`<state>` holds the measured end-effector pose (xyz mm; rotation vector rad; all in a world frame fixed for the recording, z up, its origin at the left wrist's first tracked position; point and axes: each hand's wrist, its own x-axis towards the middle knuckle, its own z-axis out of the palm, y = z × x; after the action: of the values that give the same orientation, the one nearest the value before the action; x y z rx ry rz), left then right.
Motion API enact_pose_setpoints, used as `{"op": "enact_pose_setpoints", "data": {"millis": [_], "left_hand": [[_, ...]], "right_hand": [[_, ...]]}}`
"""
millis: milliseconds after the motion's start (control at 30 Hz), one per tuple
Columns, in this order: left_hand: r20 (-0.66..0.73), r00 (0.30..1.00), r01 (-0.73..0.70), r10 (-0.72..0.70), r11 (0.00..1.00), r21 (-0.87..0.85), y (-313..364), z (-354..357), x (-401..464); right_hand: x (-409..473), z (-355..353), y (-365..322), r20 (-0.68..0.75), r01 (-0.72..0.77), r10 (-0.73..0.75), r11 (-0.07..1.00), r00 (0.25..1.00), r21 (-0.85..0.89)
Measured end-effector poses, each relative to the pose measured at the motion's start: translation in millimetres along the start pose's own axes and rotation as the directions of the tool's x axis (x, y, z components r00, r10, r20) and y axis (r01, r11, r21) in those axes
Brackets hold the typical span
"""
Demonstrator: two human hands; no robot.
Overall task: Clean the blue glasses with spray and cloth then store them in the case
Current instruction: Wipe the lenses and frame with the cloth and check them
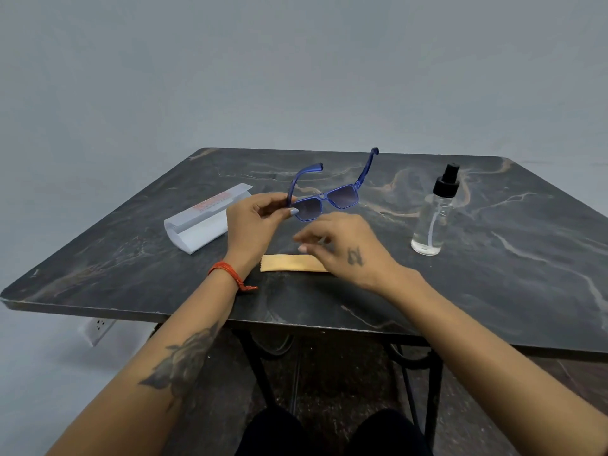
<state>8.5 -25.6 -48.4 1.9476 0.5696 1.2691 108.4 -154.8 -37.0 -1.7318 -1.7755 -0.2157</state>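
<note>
My left hand [255, 222] pinches the blue glasses [329, 197] at the left hinge and holds them above the table, arms unfolded and pointing away from me. My right hand [342, 246] hovers just below the glasses with its fingers spread and nothing in it, blurred by motion. Under it lies the folded tan cloth [289, 263], partly hidden by the hand. A white glasses case [197, 222] lies open to the left of my left hand. The clear spray bottle [434, 212] with a black nozzle stands upright to the right.
Everything rests on a dark marbled table [493, 291] with black metal legs. A plain grey wall rises behind it. A white power socket [98, 327] shows below the table's left front edge. My knees are under the near edge.
</note>
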Motion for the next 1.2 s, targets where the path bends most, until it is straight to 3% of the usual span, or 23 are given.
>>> {"op": "enact_pose_setpoints", "data": {"millis": [100,267,533,733,933,1100,1200], "left_hand": [[-0.002,1.0,0.014,-0.014,1.0,-0.014,0,0,1],[0.0,1.0,0.03,-0.03,0.999,-0.02,0,-1,2],[0.01,0.999,0.034,-0.034,0.999,-0.012,1,-1,3],[0.003,0.999,0.032,-0.032,0.999,-0.001,-1,-1,3],[-0.002,0.999,0.052,-0.052,0.998,0.03,1,-2,3],[-0.006,0.999,0.047,-0.047,0.999,0.008,0,-2,3],[-0.01,0.999,0.038,-0.038,0.999,0.019,1,-1,3]], "right_hand": [[12,8,2,0.197,-0.036,0.049,0.997,0.979,-0.069],[28,8,4,0.445,-0.126,0.15,0.988,0.883,-0.084],[39,3,3,0.571,-0.222,0.192,0.975,0.798,-0.017],[33,-1,7,0.565,-0.201,0.154,0.979,0.811,0.022],[23,-12,13,0.391,-0.239,0.149,0.952,0.908,0.19],[11,-18,22,0.272,-0.294,0.171,0.804,0.947,0.517],[6,-21,29,0.279,-0.321,0.177,0.691,0.944,0.648]]}}
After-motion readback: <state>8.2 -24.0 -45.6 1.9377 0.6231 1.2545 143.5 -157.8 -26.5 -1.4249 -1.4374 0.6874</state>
